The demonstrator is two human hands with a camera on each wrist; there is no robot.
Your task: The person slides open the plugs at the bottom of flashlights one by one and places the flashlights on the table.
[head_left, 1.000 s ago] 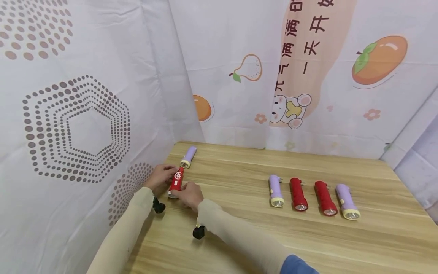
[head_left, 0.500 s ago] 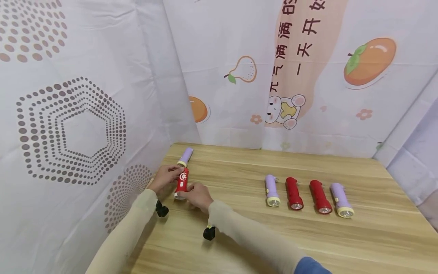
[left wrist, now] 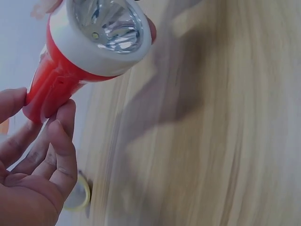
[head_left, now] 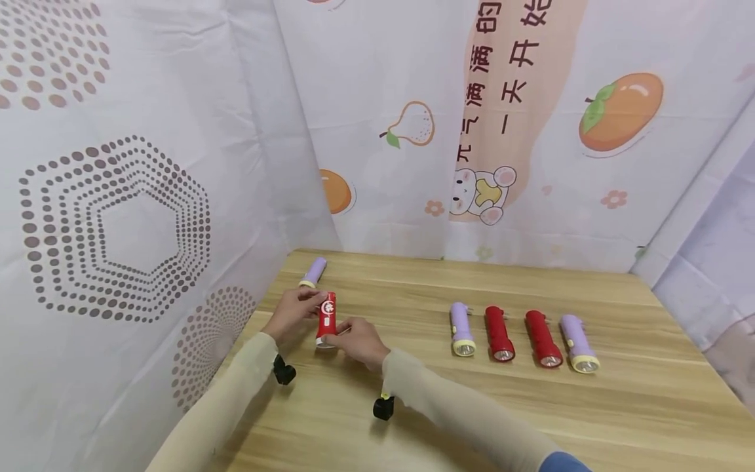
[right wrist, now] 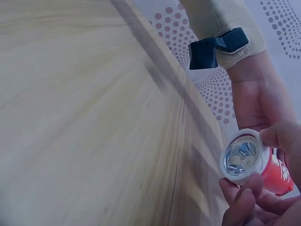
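Note:
A red flashlight (head_left: 327, 316) with a white head is held by both hands in front of me, its lens end toward me. My left hand (head_left: 293, 312) pinches the tail end between thumb and fingers. My right hand (head_left: 362, 342) grips the white head. In the left wrist view the flashlight's white rim and reflector (left wrist: 110, 28) are raised off the table, over a shadow. The right wrist view shows the lens (right wrist: 242, 156) between my right thumb and fingers. Behind my left hand lies a purple flashlight (head_left: 315, 269), its yellow head partly hidden.
On the right of the wooden table (head_left: 401, 419) lie a purple flashlight (head_left: 461, 324), a red flashlight (head_left: 499, 331), another red flashlight (head_left: 541, 335) and another purple flashlight (head_left: 578, 341) in a row. Patterned cloth (head_left: 147, 78) hangs along the left and back edges.
Both hands have moved right with the red flashlight, away from the purple flashlight at the left. The head view has shifted slightly right. The row of flashlights stays put on the table.

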